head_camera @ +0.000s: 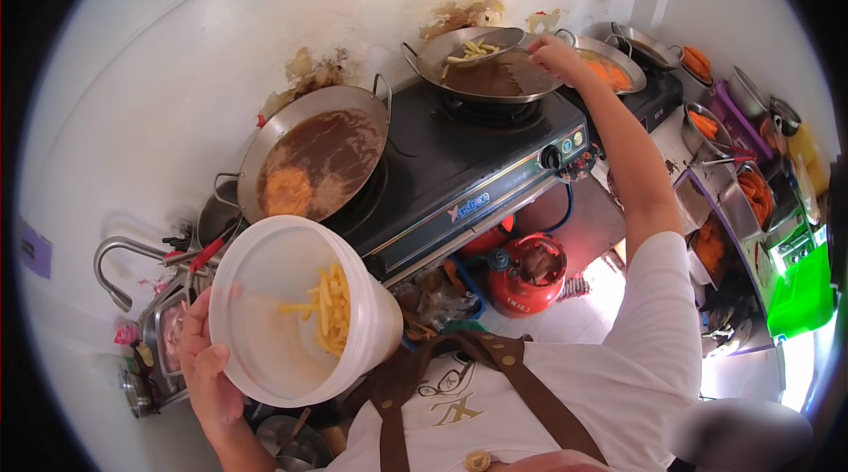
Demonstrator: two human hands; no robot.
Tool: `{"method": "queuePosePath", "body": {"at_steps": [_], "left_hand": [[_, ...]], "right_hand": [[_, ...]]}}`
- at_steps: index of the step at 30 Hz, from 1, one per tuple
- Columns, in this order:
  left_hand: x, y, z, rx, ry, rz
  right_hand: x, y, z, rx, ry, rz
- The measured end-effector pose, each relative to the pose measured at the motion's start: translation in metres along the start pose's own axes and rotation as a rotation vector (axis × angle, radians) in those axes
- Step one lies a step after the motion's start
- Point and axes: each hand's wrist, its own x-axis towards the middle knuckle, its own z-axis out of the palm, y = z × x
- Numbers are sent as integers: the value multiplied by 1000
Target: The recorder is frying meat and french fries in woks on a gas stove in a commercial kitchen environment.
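Note:
My left hand grips the rim of a translucent white plastic tub, tilted so its mouth faces me. A small heap of French fries lies against its inner wall. My right hand is shut on the thin handle of a mesh skimmer above a wok of dark oil. Several fries sit in the skimmer, and a few hang at its edge. Nearer, a second wok holds bubbling brown oil with an orange battered piece frying at its near side.
Both woks stand on a black gas stove. Further right, another wok fries orange pieces. A red gas cylinder is below. Metal containers of orange food line the right counter; a curved faucet is at left.

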Motion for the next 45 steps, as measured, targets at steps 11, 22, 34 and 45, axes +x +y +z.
{"method": "queuePosePath", "body": {"at_steps": [11, 22, 34, 45], "left_hand": [[3, -6, -11, 39, 14, 9], [7, -14, -13, -5, -6, -5], [3, -15, -13, -32, 17, -19], [-3, -15, -16, -7, 53, -22]], "right_hand": [[-37, -18, -78, -388, 47, -7], [-41, -20, -48, -301, -269, 133], [-5, -15, 2, -218, -192, 107], [12, 2, -6, -190, 1, -12]]}}
